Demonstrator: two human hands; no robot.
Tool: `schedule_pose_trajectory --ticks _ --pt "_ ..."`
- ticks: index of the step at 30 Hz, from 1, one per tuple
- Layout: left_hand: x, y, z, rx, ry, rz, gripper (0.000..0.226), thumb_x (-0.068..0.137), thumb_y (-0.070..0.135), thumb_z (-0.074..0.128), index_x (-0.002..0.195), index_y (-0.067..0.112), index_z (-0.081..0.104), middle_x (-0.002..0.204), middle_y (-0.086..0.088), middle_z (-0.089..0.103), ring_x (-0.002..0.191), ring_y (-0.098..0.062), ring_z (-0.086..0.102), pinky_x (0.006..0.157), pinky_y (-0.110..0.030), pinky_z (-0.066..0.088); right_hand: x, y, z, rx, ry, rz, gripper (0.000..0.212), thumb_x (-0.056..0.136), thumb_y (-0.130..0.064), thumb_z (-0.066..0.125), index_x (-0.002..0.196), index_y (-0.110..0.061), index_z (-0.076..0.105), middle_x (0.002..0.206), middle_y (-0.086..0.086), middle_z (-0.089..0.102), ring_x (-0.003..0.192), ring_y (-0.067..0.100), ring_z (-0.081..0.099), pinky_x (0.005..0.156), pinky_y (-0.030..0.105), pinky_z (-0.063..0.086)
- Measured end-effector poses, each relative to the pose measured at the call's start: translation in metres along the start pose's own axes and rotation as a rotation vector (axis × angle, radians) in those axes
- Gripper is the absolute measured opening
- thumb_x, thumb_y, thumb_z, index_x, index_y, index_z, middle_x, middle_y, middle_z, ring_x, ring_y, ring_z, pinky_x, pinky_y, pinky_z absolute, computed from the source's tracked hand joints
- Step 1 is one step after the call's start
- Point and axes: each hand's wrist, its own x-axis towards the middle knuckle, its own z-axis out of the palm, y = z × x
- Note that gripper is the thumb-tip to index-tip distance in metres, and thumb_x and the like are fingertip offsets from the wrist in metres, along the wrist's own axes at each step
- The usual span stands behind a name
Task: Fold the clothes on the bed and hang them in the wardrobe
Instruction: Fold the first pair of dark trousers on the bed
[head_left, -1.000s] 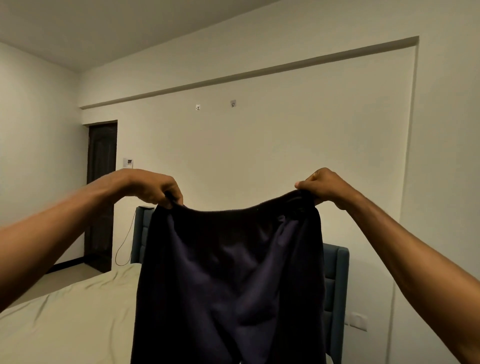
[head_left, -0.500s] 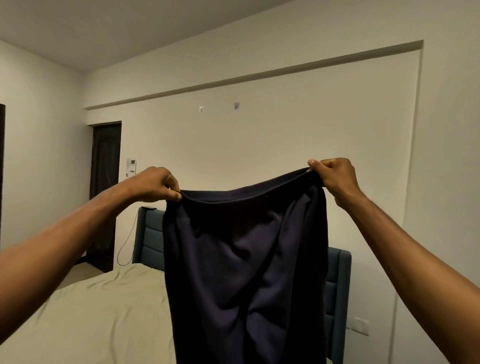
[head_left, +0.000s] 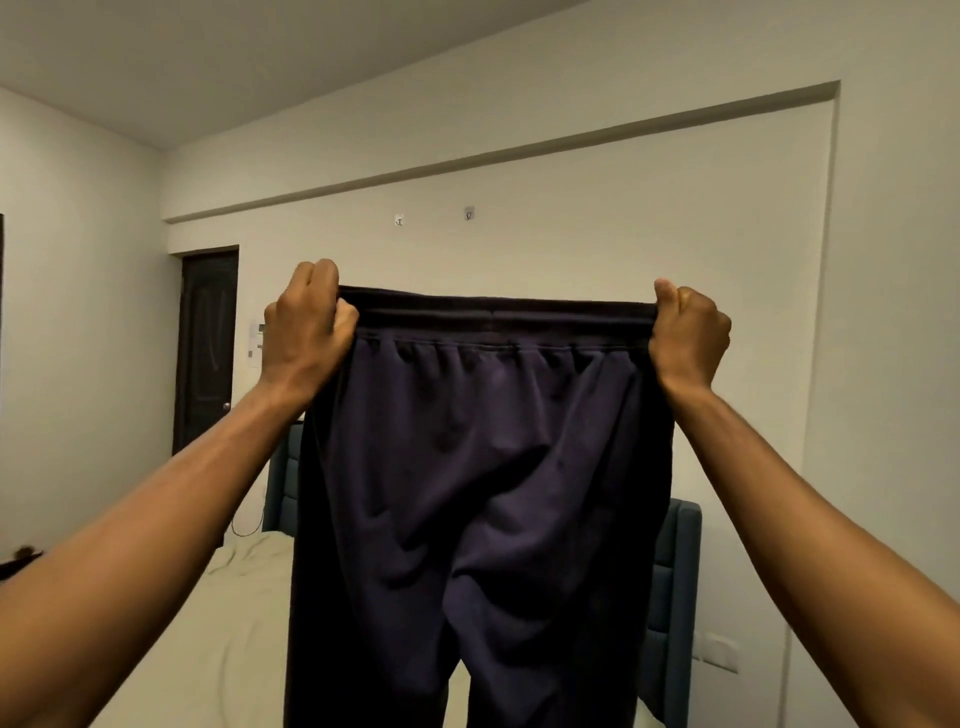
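A: What are the two hands doing?

B: Both are raised in front of the person. The left hand (head_left: 306, 325) grips the left end of the waistband (head_left: 498, 314), fingers curled round the fabric. The right hand (head_left: 688, 332) grips the right end the same way, thumb up.

A: And the garment itself?

B: It is a pair of dark navy trousers (head_left: 478, 493), held up in the air by the waistband, which is pulled out straight and level between the fists. The gathered cloth hangs down below it, and the two legs part near the bottom edge of the view.

A: Where is that relative to the bed?

B: The trousers hang over the bed (head_left: 218, 623), which has a pale, wrinkled sheet. Its grey-blue padded headboard (head_left: 672, 571) shows on either side of the cloth, against the wall.

A: Anything else around?

B: A dark door (head_left: 205, 348) stands at the left, and two small hooks (head_left: 434, 217) sit high on the wall above the waistband.
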Motion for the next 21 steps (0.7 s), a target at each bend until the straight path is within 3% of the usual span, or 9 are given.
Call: schedule_pose_trajectory --ticks 3,7,12,15,18,21 --pt "0.003 0.021 0.005 -0.112 0.132 -0.174 0.008 0.093 0.007 0.047 0.098 0.000 0.045 0.092 -0.013 0.045 0.073 -0.027 0.040 0.064 -0.040 0.031 0.001 -0.001 0.003 0.020 0.077 0.033 0.042 0.108 -0.036 0.038 0.082 -0.006 0.052 0.081 0.009 0.053 0.077 0.027 0.043 0.069 0.031 0.027" --pt "0.008 0.036 0.013 -0.229 0.227 -0.309 0.018 0.101 0.014 0.040 0.110 -0.003 0.041 0.101 -0.019 0.052 0.078 -0.030 0.047 0.067 -0.038 0.033 0.000 0.005 0.005 0.028 0.114 -0.033 0.039 0.108 -0.036 0.038 0.081 -0.009 0.048 0.079 0.009 0.053 0.074 0.027 0.043 0.066 0.030 0.024" --pt "0.009 0.008 0.008 -0.023 0.105 0.092 0.016 0.104 0.016 0.045 0.106 0.013 0.030 0.101 -0.028 0.052 0.062 -0.046 0.054 0.050 -0.046 0.039 0.009 0.029 -0.004 -0.035 0.183 -0.328 0.045 0.106 -0.035 0.043 0.076 -0.002 0.050 0.068 0.017 0.054 0.060 0.031 0.042 0.059 0.034 0.024" --pt "0.011 -0.003 -0.004 0.028 0.058 0.235 0.018 0.102 0.012 0.048 0.104 0.012 0.030 0.095 -0.031 0.052 0.051 -0.042 0.050 0.047 -0.039 0.032 0.013 0.039 -0.011 -0.101 0.180 -0.466 0.041 0.106 -0.034 0.044 0.073 -0.010 0.043 0.063 0.016 0.051 0.054 0.030 0.039 0.054 0.035 0.027" --pt "0.014 -0.005 -0.009 0.035 0.023 0.273 0.013 0.103 0.014 0.046 0.104 0.009 0.034 0.090 -0.030 0.052 0.048 -0.034 0.043 0.047 -0.036 0.028 0.014 0.035 -0.009 -0.120 0.165 -0.488 0.041 0.106 -0.035 0.043 0.072 -0.012 0.041 0.061 0.016 0.049 0.053 0.030 0.037 0.053 0.035 0.027" --pt "0.018 -0.011 -0.003 0.105 -0.046 0.171 0.019 0.105 0.022 0.042 0.105 0.004 0.038 0.093 -0.028 0.057 0.059 -0.049 0.052 0.049 -0.044 0.032 0.014 0.025 -0.004 -0.143 0.082 -0.440 0.043 0.105 -0.037 0.043 0.070 -0.012 0.041 0.064 0.022 0.054 0.057 0.032 0.039 0.057 0.036 0.025"
